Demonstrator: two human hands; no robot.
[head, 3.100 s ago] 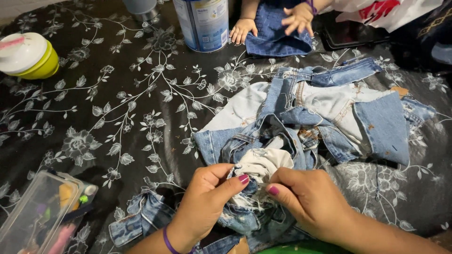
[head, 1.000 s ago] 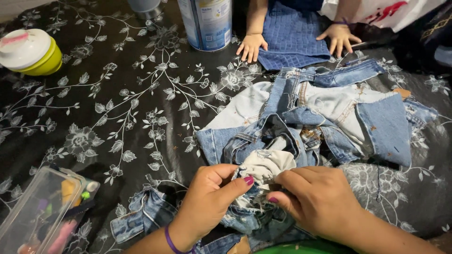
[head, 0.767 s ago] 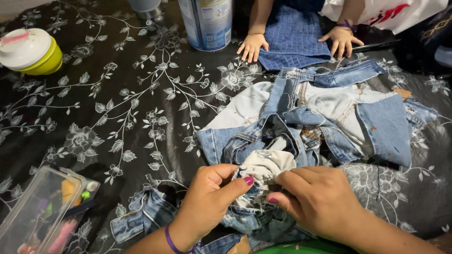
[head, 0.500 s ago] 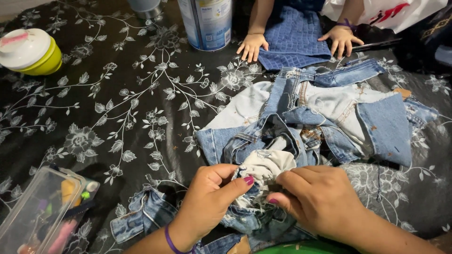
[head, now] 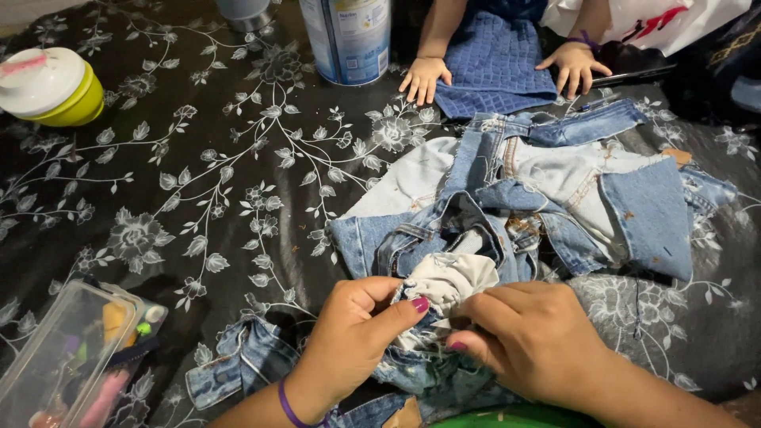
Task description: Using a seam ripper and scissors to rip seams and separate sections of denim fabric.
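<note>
Near the lower edge of the scene, a crumpled piece of white pocket lining attached to a cut-up pair of blue denim jeans is pinched between both hands; the left hand, with a purple band at the wrist, is closed on the lining from the left with thumb and forefinger, and the right hand is clenched on it from the right. The jeans are spread over a black tablecloth printed with white flowers and vines, reaching from the near centre to the far right. At the near left a clear plastic box of coloured small items is seen, well apart from the jeans. At the far left a round yellow-green container with a white lid is placed, and at the far centre a tall blue and white cylindrical tin. Beyond the jeans, another person's two small hands are laid on a folded blue woven cloth
</note>
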